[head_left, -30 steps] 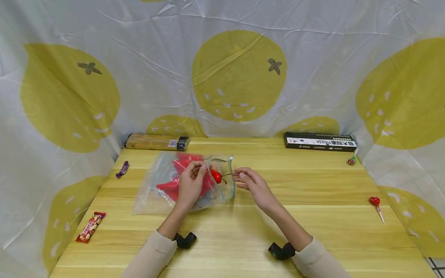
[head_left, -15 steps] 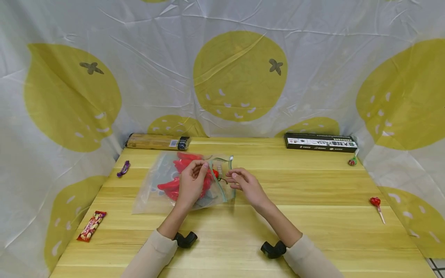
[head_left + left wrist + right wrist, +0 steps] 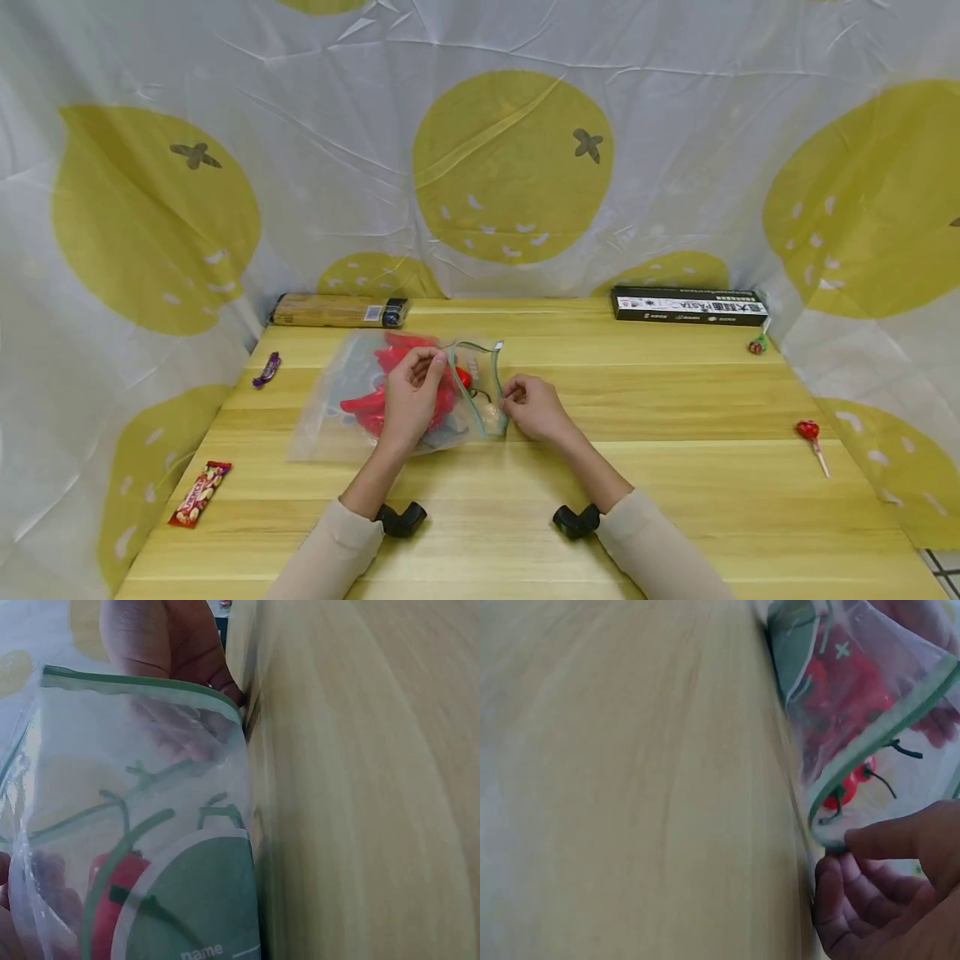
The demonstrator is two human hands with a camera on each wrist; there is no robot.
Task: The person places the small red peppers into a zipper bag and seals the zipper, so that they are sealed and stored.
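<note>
A clear zip bag [image 3: 318,429] with a green zip edge lies on the table, its mouth facing right and spread apart. Several red chili peppers [image 3: 366,403] with green stems show through the plastic, some close to the mouth. My left hand [image 3: 408,400] pinches the bag's upper layer near the zip edge. At the mouth's right side, my right hand [image 3: 534,408] pinches the other edge. In the right wrist view, thumb and fingers [image 3: 881,838] meet at the corner of the green zip strip [image 3: 889,724]. The left wrist view shows the right hand [image 3: 161,645] beyond the zip edge.
A noodle packet [image 3: 330,309] lies at the back left, a black pasta box [image 3: 690,307] at the back right. A purple candy [image 3: 267,369] and a red snack bar [image 3: 200,494] are on the left. Two lollipops, one red [image 3: 808,431] and one green-wrapped [image 3: 757,344], lie on the right.
My right hand first moved left over the bag's mouth, then drew back slightly and lower, and now grips the edge. The nearest pepper sits further inside the bag. My left hand stayed in place.
</note>
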